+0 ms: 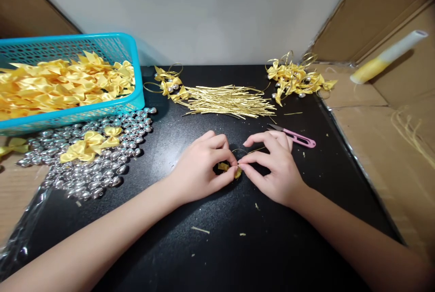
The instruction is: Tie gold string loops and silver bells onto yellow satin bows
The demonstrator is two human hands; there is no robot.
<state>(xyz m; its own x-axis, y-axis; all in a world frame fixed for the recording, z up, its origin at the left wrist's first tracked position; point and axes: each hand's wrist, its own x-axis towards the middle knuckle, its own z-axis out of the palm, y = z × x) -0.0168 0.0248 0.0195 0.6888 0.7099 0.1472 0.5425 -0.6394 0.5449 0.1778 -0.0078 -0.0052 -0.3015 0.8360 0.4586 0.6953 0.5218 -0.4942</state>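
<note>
My left hand (207, 165) pinches a small yellow ribbon bow (223, 166), mostly hidden by the fingers, low over the black tabletop. Thumb and index finger of my right hand (273, 165) are pressed together at the bow's edge, on a thin gold cord (255, 149). The cord arcs up between the two hands. Just beyond my right hand lies a pair of pink-handled thread snips (301, 139), its dark blades partly behind the fingers. A bundle of cut gold cords (231, 102) is spread out ahead of both hands.
A blue basket (138, 74) of yellow bows stands at the left. Silver beads (84, 179) lie before it, several loose bows (90, 145) on top. Bows with looped cords form a small pile (171, 86) and a larger pile (295, 79). A yellow-white tube (387, 59) rests on cardboard.
</note>
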